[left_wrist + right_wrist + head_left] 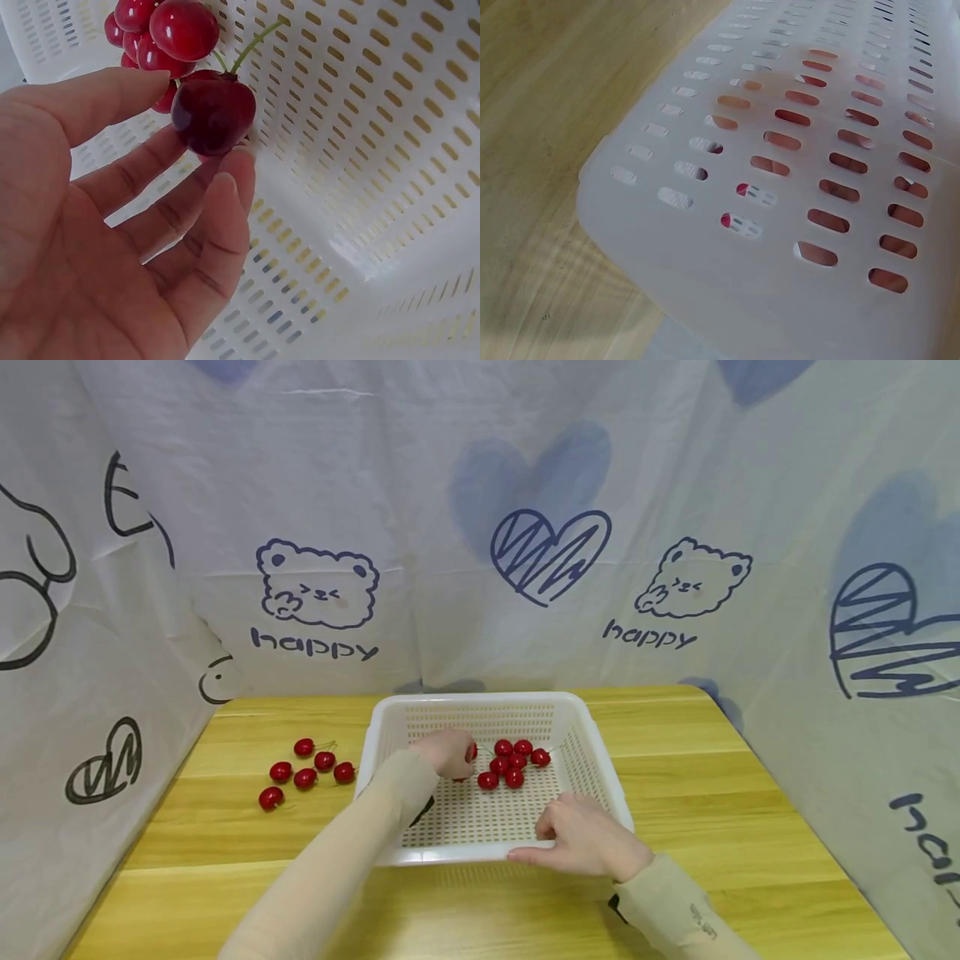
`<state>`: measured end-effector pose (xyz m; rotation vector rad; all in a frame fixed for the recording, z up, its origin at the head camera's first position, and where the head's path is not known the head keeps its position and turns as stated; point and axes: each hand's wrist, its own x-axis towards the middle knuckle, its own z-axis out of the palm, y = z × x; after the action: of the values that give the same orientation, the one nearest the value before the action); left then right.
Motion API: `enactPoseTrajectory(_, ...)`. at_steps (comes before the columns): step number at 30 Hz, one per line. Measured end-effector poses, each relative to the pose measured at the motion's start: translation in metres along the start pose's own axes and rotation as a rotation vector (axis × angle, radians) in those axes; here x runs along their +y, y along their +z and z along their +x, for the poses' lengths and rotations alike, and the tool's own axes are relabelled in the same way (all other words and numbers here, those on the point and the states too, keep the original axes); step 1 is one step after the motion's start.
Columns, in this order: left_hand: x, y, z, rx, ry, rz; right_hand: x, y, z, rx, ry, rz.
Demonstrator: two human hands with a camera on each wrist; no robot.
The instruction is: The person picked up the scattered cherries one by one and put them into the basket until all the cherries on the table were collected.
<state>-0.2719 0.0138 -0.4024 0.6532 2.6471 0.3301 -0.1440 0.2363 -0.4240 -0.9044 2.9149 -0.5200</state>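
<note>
A white perforated plastic basket (pixel 420 855) stands on the table, with several red cherries (pixel 514 777) on its floor. Inside it, toward the left, my left hand (pixel 447 753) pinches a dark red cherry (pixel 214 114) with a green stem between thumb and fingers. More cherries (pixel 184 30) lie just past that thumb in the left wrist view. My right hand (pixel 581 837) grips the basket's near rim, thumb outside and fingers inside. From the right wrist camera that hand shows only through the slots of the basket wall (pixel 727 292).
To the left of the basket, several loose cherries (pixel 305 778) with stems lie on the yellow wood-grain table (pixel 697 827). A white cloth (pixel 450 568) printed with hearts and bears hangs behind the table and along both sides.
</note>
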Motion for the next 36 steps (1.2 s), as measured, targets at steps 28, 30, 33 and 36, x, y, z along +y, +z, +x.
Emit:
enactPoseTrajectory(28, -0.02, -0.042, -0.035, 0.108, 0.061, 0.034, 0.001, 0.001, 0.001, -0.024, 0.017, 0.003)
enactPoseTrajectory(30, -0.024, -0.044, -0.037, 0.136, 0.073, 0.037, 0.001, 0.001, 0.002, -0.032, 0.023, -0.001)
enactPoseTrajectory(33, -0.031, -0.047, -0.041, 0.2, 0.085, 0.053, 0.0, 0.0, 0.002, -0.038, 0.025, -0.004)
enactPoseTrajectory(36, -0.038, -0.048, -0.044, 0.256, 0.093, 0.05, 0.0, -0.001, 0.002, -0.035, 0.026, 0.001)
